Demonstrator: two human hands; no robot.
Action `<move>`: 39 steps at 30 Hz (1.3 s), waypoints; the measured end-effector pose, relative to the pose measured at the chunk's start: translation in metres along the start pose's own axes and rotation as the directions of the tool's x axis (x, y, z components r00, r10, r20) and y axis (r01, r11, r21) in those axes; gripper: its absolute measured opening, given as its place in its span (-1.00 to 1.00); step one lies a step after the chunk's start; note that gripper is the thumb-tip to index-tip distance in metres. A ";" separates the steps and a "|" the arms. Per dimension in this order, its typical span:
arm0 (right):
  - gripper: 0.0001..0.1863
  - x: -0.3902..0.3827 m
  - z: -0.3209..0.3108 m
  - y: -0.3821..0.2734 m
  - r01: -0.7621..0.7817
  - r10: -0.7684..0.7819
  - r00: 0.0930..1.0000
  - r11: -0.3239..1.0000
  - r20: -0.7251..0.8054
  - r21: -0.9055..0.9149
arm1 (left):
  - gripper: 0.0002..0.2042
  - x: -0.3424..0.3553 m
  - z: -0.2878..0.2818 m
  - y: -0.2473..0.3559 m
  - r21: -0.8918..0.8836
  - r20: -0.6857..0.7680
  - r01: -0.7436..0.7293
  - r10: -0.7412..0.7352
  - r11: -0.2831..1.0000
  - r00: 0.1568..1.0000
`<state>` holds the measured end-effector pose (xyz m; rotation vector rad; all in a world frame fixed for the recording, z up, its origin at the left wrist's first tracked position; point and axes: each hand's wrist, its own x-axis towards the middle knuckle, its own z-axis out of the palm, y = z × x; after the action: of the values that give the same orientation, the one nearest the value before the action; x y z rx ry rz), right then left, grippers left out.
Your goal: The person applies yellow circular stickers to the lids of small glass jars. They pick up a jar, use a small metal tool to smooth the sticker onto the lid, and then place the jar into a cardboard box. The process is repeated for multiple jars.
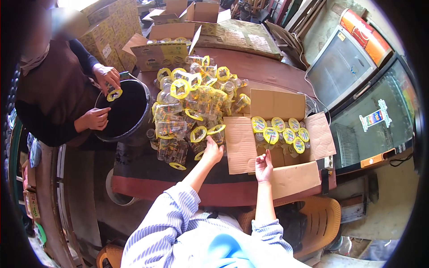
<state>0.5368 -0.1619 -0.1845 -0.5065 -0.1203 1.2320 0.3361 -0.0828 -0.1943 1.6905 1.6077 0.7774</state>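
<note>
My left hand [213, 152] is at the near right edge of a heaped pile of clear plastic cups [172, 111] with yellow-rimmed lids. Its fingers close on one lidded cup [216, 129], partly hidden by the hand. My right hand [263, 169] is held up at the near side of an open cardboard box [277, 105]. Its index finger points up, the others are loosely bent, and I see nothing in it. Inside the box, several lidded cups [288, 134] stand upright in rows at the far side.
Across to the left, another person's hands [106, 78] hold a yellow lid over a black bucket [129, 107]. Behind the pile stands another open carton [161, 56]. To the right are glass-fronted panels [375, 116]; an orange plastic chair [319, 219] is below the table's near edge.
</note>
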 end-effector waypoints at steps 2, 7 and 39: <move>-0.77 0.000 0.000 0.000 -0.002 0.002 1.000 1.000 0.000 -0.008 | -0.32 -0.006 -0.002 0.004 0.045 0.127 0.111 -0.116 0.993 0.985; -0.78 0.001 -0.002 0.002 0.023 -0.023 0.999 1.000 -0.032 -0.012 | -0.47 -0.004 -0.024 0.010 0.240 0.278 0.137 -0.203 0.961 0.939; -0.75 -0.109 -0.069 -0.208 0.391 -0.382 0.910 0.920 -0.161 0.029 | -0.28 0.018 0.203 0.228 0.340 0.413 -0.677 0.544 0.653 0.731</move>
<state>0.7054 -0.3329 -0.1354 -0.4945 -0.0495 0.8022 0.6357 -0.0826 -0.1337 2.6561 1.0439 0.4160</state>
